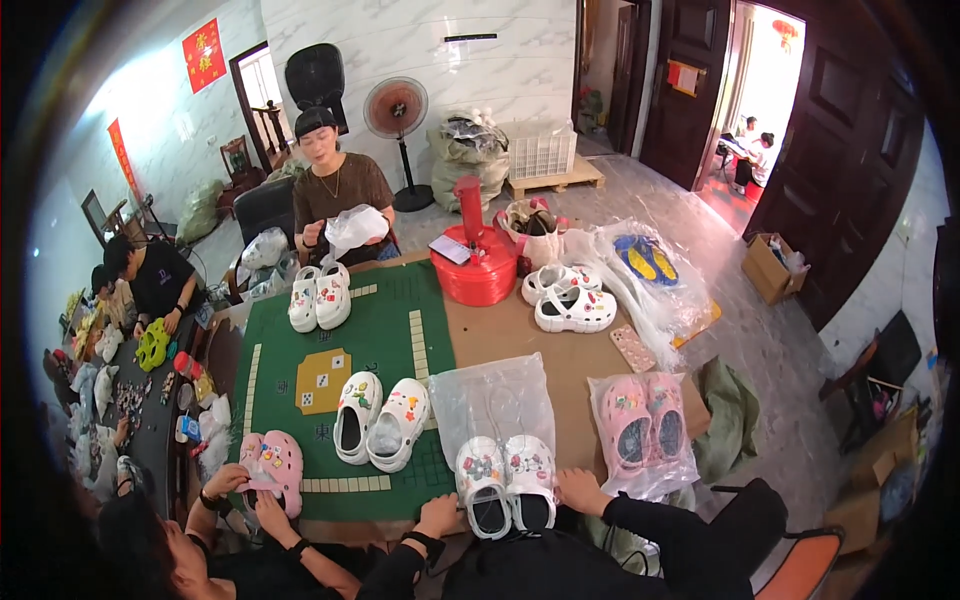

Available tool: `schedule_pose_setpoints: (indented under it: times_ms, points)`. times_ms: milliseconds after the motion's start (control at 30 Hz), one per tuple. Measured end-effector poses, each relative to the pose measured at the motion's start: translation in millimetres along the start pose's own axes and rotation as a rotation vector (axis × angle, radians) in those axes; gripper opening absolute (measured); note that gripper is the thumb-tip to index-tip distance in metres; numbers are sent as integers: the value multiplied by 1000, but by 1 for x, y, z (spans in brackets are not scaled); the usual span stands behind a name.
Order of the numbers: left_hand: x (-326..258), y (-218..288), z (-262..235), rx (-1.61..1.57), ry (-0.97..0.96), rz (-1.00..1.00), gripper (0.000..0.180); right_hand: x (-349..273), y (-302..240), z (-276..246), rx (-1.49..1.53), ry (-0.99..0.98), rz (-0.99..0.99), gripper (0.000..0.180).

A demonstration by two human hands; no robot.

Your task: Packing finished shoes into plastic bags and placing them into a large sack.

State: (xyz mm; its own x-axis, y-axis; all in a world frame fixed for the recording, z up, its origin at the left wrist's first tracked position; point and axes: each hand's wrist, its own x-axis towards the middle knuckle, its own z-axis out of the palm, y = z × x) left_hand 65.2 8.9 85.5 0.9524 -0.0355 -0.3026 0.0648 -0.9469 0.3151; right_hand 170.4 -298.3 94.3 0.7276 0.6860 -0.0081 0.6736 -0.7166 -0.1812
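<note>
Here both hands point(437, 517) point(580, 490) touch two white clogs point(506, 482).

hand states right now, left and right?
Left hand: resting at the white clog pair, grip cannot be told.
Right hand: touching that pair's bag, grip unclear.

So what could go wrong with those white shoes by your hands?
The white clogs sit right at the table edge, half in a clear bag, so they might slip off. The left hand and right hand touch only their heels, so the little charms could snag on the thin plastic.
</note>
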Motion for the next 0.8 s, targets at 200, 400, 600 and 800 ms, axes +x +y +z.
schedule_pose_setpoints:
  times_ms: [200,400,600,800]
  points:
    - [10,-1,17,-52,-71,-12,22,5,13,28,413,-396,304,42]
    - [21,-22,63,-480,-9,-105,29,17,22,25,584,-495,291,46]
    - [36,-18,54,-1044,-367,-468,27,13,25,63,861,-350,399,45]
    - [32,-26,62,-1195,-399,-423,30,12,26,68,1428,-419,537,43]
